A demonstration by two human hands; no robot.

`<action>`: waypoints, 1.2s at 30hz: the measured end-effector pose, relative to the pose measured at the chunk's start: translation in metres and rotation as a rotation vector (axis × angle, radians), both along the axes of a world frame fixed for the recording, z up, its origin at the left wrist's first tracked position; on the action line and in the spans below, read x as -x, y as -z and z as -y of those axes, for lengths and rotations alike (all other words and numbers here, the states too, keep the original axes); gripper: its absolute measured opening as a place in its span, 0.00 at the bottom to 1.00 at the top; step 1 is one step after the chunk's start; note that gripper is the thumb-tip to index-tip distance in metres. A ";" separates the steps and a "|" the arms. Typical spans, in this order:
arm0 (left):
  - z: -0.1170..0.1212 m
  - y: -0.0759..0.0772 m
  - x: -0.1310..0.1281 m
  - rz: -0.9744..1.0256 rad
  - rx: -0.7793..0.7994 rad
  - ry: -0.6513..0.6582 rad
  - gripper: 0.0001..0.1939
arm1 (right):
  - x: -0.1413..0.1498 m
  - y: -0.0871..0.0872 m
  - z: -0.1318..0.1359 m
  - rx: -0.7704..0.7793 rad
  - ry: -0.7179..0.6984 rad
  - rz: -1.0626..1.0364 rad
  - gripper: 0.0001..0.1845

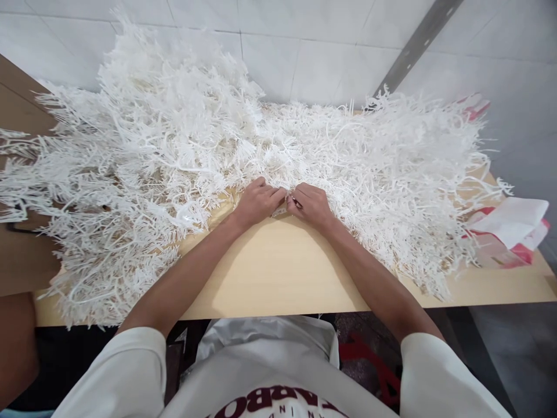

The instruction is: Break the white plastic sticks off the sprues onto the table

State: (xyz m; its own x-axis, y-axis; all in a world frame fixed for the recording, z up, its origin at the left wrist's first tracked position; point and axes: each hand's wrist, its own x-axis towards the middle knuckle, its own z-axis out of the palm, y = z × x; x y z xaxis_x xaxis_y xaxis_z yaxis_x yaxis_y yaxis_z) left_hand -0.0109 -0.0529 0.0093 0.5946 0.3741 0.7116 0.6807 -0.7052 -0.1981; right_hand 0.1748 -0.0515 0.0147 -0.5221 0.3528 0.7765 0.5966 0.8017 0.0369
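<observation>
Both hands meet at the table's centre, at the near edge of the sprue heap (243, 151): left hand (257, 201) curled, fingers pressed together around a small white piece (281, 210); right hand (311, 204) likewise closed, thumb and forefinger pinching the same piece from the 3 o'clock side. Knuckles almost touch; the piece sits in the gap between them, just above the bare table (270, 273). It's too small to tell whether it is one branch or a part being snapped off a runner. Judgement: this looks like a break-or-twist separation, so do it well by keeping both pinches tight against the joint, hands close, wrists low on the table for support, and twisting rather than pulling so the thin tines don't bend or fly off. Keep the piece clear of the heap's tangled ends at 12 o'clock so nothing snags. Orientation: the piece's long axis appears to run 9-to-3 o'clock, roughly parallel to the table's near edge, one end in each hand; which end is the tip I cannot tell. The heap itself stretches 9-to-3 across the table, tines sticking out in all directions and overhanging the left edge. A white-and-red bag (509, 232) lies at 3 o'clock, well apart from the hands.
</observation>
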 end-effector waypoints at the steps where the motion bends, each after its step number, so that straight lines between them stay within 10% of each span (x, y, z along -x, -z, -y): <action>1: 0.001 -0.001 -0.001 0.015 -0.036 0.015 0.13 | 0.000 -0.001 0.000 -0.036 -0.014 -0.017 0.15; 11: -0.007 0.006 0.006 0.048 0.082 -0.049 0.14 | 0.003 -0.005 0.021 0.058 -0.258 -0.036 0.09; 25: -0.007 0.003 0.006 0.045 -0.084 -0.030 0.13 | 0.008 0.000 0.008 0.452 0.090 -0.275 0.10; 36: -0.010 0.009 0.006 0.088 0.204 -0.104 0.15 | 0.006 -0.001 0.015 0.173 -0.140 -0.092 0.10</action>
